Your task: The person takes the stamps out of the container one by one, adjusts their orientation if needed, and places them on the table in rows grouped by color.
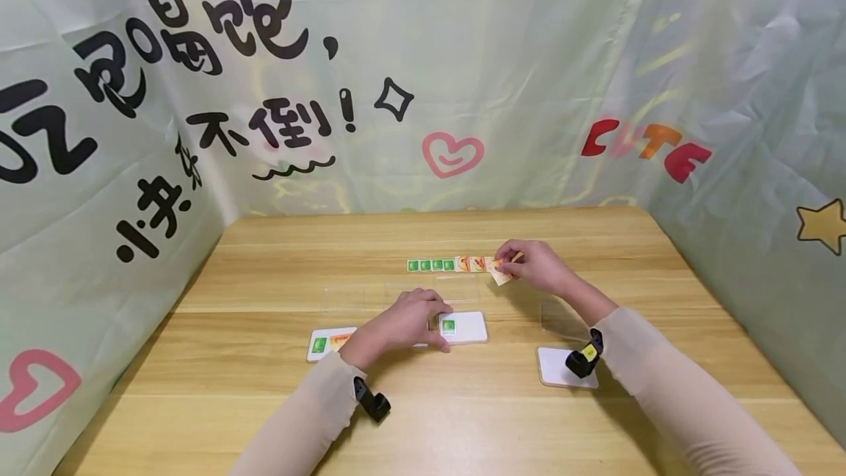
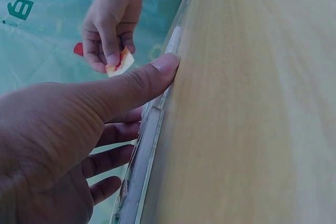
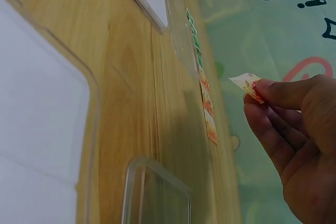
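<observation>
My right hand [image 1: 538,267] pinches a small orange-and-white sticker [image 3: 247,84] between thumb and fingertips, above the right end of a row of stickers. In that row, several green stickers [image 1: 431,265] lie to the left of orange ones [image 1: 470,264]. My left hand [image 1: 405,320] grips the left end of a flat white case [image 1: 471,327], thumb along its near edge and fingers on the far side. One green sticker [image 1: 449,327] shows on that case. Left of the hand lies another white case [image 1: 319,355] with green and orange stickers, partly hidden by the forearm.
On the right, a plain white case [image 1: 551,371] lies beneath the right wrist. Clear lids [image 1: 457,287] lie behind the cases, and another clear lid [image 1: 558,319] sits near the right forearm. Printed cloth [image 1: 529,79] encloses the wooden table [image 1: 463,417] at back and sides.
</observation>
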`<state>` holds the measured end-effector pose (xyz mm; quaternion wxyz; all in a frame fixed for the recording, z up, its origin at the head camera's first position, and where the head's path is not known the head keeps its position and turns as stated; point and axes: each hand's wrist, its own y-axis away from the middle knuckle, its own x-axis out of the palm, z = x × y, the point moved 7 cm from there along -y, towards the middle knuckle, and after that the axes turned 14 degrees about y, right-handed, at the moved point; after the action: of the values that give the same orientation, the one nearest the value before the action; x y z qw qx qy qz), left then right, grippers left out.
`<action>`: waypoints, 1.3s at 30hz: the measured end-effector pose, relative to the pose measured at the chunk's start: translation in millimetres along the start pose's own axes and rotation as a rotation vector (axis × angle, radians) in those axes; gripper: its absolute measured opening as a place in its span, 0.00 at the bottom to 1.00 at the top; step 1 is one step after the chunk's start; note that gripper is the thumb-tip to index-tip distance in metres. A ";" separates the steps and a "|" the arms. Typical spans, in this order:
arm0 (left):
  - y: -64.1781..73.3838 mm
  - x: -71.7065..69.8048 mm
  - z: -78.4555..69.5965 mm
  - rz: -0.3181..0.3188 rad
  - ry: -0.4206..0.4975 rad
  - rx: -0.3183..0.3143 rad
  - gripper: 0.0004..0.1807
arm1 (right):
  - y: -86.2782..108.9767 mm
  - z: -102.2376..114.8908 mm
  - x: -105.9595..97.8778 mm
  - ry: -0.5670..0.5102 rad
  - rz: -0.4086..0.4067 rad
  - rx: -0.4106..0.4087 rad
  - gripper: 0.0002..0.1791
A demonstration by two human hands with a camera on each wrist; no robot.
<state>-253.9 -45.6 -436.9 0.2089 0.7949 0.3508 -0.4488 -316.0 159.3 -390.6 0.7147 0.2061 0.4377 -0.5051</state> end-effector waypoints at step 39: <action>0.0 0.7 0.7 0.002 -0.011 -0.015 0.38 | -22.4 -51.3 -3.7 -0.047 -0.016 0.143 0.08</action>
<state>-254.0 -45.8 -437.8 0.2173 0.7911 0.3524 -0.4504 -358.0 190.1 -411.5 0.7042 0.2410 0.3852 -0.5456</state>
